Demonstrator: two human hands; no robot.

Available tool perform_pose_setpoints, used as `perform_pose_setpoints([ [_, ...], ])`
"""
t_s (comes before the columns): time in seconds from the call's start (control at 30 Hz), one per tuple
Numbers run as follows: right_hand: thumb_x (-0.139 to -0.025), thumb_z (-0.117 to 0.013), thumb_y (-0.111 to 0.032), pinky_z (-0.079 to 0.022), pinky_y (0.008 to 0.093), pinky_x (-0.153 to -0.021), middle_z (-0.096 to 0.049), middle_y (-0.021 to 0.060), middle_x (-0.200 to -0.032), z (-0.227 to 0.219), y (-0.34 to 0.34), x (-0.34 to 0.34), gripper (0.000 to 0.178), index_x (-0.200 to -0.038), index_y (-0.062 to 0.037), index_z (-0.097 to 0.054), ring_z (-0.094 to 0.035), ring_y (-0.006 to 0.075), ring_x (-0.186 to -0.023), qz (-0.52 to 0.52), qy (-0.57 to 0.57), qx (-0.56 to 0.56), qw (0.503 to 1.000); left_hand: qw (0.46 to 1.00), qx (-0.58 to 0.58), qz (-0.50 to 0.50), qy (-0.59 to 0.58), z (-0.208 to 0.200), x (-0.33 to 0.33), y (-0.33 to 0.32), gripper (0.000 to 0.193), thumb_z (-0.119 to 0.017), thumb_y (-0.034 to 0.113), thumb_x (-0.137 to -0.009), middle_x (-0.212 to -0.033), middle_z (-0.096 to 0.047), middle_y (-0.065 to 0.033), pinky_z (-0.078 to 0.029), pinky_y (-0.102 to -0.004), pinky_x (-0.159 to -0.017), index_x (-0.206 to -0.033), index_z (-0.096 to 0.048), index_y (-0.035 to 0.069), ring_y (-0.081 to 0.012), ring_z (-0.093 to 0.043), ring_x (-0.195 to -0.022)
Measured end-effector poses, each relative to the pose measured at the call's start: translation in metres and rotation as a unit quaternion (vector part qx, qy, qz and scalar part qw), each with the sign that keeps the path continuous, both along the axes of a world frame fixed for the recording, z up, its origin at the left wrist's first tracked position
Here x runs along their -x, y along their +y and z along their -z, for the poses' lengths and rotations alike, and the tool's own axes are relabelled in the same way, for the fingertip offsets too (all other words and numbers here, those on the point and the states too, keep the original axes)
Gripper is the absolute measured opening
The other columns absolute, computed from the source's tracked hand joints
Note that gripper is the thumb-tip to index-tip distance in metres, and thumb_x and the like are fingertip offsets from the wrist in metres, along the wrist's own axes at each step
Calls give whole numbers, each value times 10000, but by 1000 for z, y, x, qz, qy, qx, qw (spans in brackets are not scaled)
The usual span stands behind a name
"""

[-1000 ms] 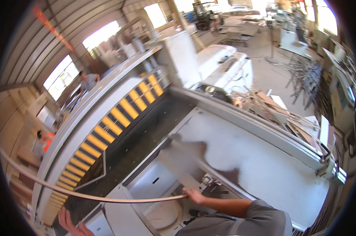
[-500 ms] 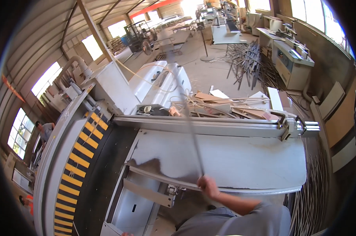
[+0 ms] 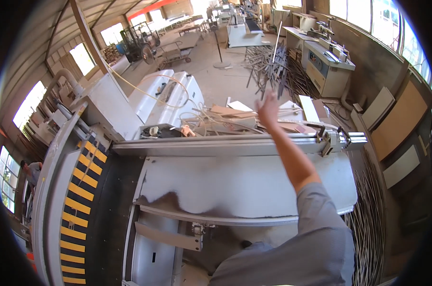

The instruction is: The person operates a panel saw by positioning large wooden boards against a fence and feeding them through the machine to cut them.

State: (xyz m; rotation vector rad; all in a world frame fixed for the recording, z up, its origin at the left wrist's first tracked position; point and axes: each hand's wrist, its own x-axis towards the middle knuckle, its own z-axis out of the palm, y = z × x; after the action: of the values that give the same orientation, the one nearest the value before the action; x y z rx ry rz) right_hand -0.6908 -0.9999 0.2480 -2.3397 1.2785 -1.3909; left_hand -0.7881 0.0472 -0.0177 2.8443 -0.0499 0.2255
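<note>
My right hand is stretched forward past the long metal fence, over a heap of board offcuts. Its fingers look apart, a little blurred, and nothing is in them. Beyond it a thin pale strip stands nearly upright over the pile of dark strips on the floor; whether its lower end touches the pile I cannot tell. Below my arm lies the grey machine table, its front edge worn dark. My left hand is out of view.
At left runs a machine beam with yellow and black stripes. A clamp sits at the fence's right end. Long thin strips lie on the floor at right. Another person is at far left.
My right hand has swung from the table's front edge forward over the fence and let go of the long strip. The strip is now away over the floor pile. The view has shifted right.
</note>
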Motion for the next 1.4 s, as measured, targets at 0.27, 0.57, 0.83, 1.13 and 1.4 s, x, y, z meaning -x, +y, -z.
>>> perform_pose_setpoints([
  [0.27,-912,-741,-353,-176,644,-1267,-262,244,-1680,198,245,-40,795,-1570,-61,-403,-227,427,-1579,-247,195,-107,943,998,-13,-59,24,3,4,5,602,-675,391,-1004,-1455,-517,-340,-392,-577,-1159,-1412,-560,-36,-513,-481,-1356],
  [0.57,-977,-660,-422,-170,604,-1286,-290,228,-1688,233,362,-102,776,-1608,-83,-361,-229,421,-1588,-302,278,-103,906,992,-27,-121,14,13,10,19,643,-591,397,-1054,-1540,-444,-333,-339,-579,-1205,-1493,-472,-58,-511,-424,-1422],
  [0.83,-958,-592,-257,-233,592,-1238,-436,260,-1557,250,367,-117,628,-1512,-5,-439,-320,440,-1510,-300,301,-15,905,913,-190,-301,-201,12,51,38,680,-517,401,-1099,-1616,-379,-326,-292,-580,-1245,-1566,-393,-77,-509,-374,-1480],
  [1.13,-1044,-546,-467,-113,562,-1299,-254,183,-1735,222,384,-122,759,-1656,-89,-301,-170,349,-1625,-288,353,-89,886,917,-55,-378,-114,-28,59,11,650,-509,277,-1071,-1668,-286,-298,-213,-577,-1285,-1619,-299,-3,-490,-272,-1538],
  [1.4,-1093,-446,-517,-167,576,-1281,-257,172,-1737,254,376,-120,716,-1680,-148,-267,-217,365,-1608,-294,333,-6,896,901,-63,-422,-77,-39,56,11,653,-536,269,-1050,-1680,-280,-272,-177,-561,-1306,-1609,-316,15,-452,-231,-1571],
])
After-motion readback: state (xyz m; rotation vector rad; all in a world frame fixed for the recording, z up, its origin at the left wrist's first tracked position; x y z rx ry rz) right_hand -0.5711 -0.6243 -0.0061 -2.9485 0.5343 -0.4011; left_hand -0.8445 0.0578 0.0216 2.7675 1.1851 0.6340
